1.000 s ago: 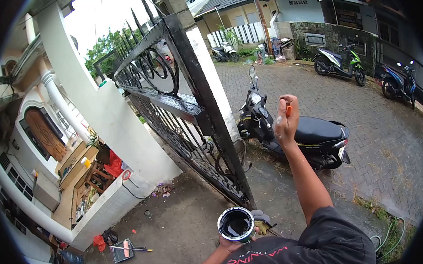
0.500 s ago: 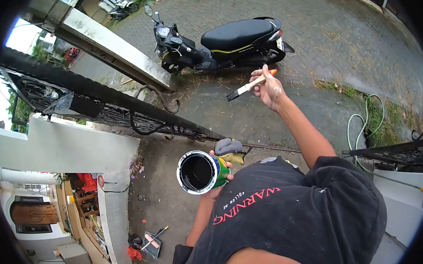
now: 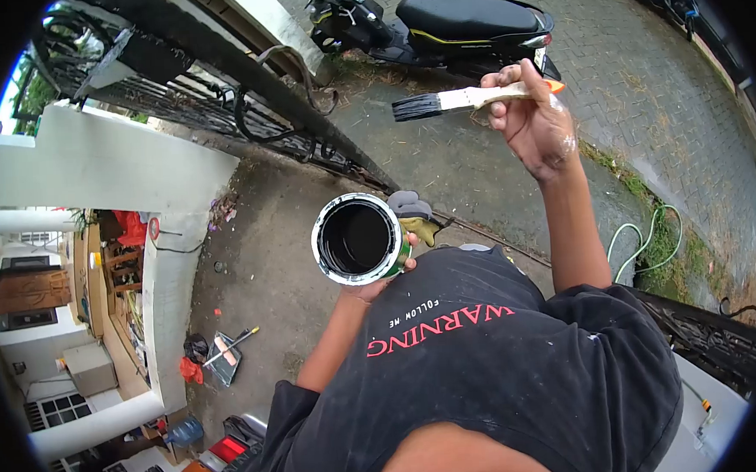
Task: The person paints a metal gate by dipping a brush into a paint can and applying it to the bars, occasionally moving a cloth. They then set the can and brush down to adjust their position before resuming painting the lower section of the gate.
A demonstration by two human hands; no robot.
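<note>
Head view: the left hand [image 3: 379, 280] is gripping an open paint can [image 3: 358, 239] of black paint at chest level, while the right hand [image 3: 532, 117] is pinching a paintbrush [image 3: 461, 101] above it, near the black gate [image 3: 216, 82].

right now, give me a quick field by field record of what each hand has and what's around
left hand: holds an open paint can from below, black paint inside
right hand: raised, grips a paintbrush with black bristles pointing left
brush and can: apart, brush above and to the right of the can
gate: black metal, beyond the can
motorbike: parked on the paving past the gate
ground: roller tray lower left, green hose on the right
</note>
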